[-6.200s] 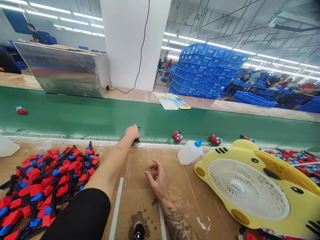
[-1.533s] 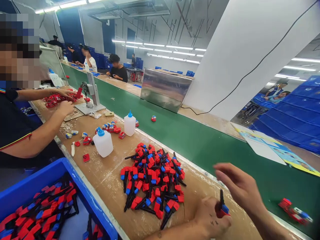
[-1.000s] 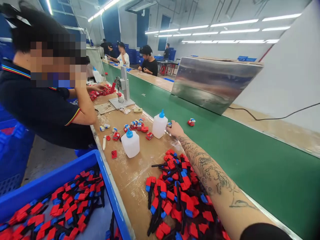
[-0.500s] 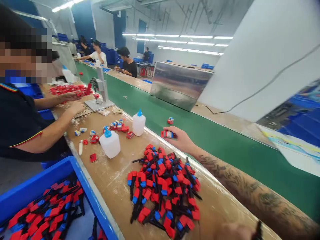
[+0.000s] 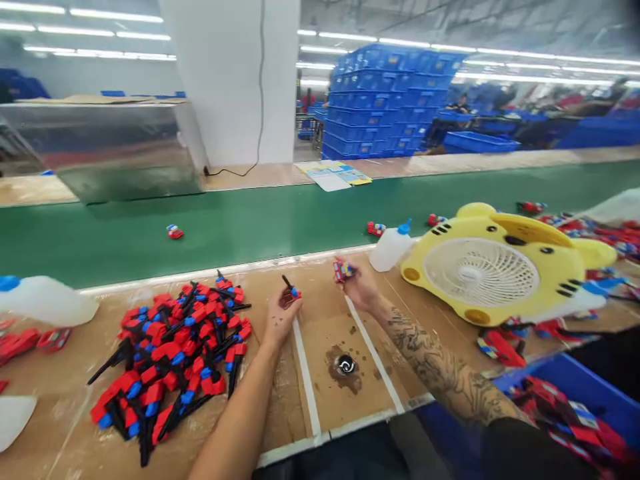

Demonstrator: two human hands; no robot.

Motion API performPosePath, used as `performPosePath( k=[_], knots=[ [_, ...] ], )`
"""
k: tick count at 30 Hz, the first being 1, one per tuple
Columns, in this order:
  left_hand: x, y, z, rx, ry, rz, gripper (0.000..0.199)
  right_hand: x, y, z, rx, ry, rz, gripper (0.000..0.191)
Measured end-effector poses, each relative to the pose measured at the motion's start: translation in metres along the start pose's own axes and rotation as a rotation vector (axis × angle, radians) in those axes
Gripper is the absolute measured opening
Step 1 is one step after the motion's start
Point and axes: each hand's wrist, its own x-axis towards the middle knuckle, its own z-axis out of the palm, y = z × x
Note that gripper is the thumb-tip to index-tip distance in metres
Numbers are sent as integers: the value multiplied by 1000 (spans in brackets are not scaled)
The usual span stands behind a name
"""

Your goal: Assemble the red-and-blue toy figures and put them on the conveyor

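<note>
My left hand [image 5: 281, 315] is closed around a small toy part [image 5: 291, 288] with a black rod and a blue and red end. To its right, my right hand [image 5: 363, 288] grips a red, white and blue toy piece [image 5: 343, 270], held above the table near the belt's edge. A gap separates the two held pieces. Left of my left hand lies a heap of red, blue and black toy parts [image 5: 175, 347]. Below both hands, a small dark round cup [image 5: 345, 365] sits in a wet stain.
A green conveyor belt [image 5: 280, 220] runs behind the table, carrying toy pieces, including one at left [image 5: 175, 232]. White bottles [image 5: 391, 248] stand or lie on both sides. A yellow animal-faced fan cover [image 5: 440, 273] and a blue bin [image 5: 580, 387] are at right.
The view has swung right. My right hand has moved back from over the belt with its toy piece. My left hand, blurred at the lower edge before, is now raised beside it.
</note>
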Motion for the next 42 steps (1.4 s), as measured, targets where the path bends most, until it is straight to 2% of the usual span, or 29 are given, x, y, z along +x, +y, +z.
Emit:
performPosePath(
  k=[3,5,8,9,11,14,17,21,26,30,33,35,38,40,42],
  knots=[
    [-14,19,3,19,-114,-10,57,-17,29,-33,112,37,40,37],
    [-29,40,7,103,-291,19,49,-23,42,-41,190,38,24,40],
    [-51,74,14,423,-709,227,31,-22,47,-48,323,29,12,49],
    [-57,84,17,558,-833,323,32,-20,46,-50,357,6,21,53],
    [-67,100,22,808,-987,493,41,-17,43,-55,402,-67,51,58],
    [-79,108,28,1082,-1100,680,47,-16,41,-59,429,-165,87,56],
    [-85,105,32,1226,-1159,801,48,-15,43,-59,442,-188,82,53],
    [-84,98,36,1293,-1182,844,47,-11,49,-57,447,-165,44,51],
    [-83,94,44,1284,-1218,832,46,-7,54,-55,473,-166,21,49],
    [-85,96,41,1246,-1175,761,46,-10,51,-53,489,-177,21,49],
    [-83,93,31,1103,-1019,606,44,-15,46,-50,488,-207,39,52],
    [-79,87,23,973,-847,468,37,-18,44,-48,471,-246,53,51],
    [-68,73,17,683,-529,207,29,-20,44,-48,446,-288,65,48],
    [-58,63,19,427,-300,38,38,-20,46,-48,434,-289,64,49],
    [-47,55,26,224,-118,-70,50,-19,47,-49,421,-281,59,50]
  ],
)
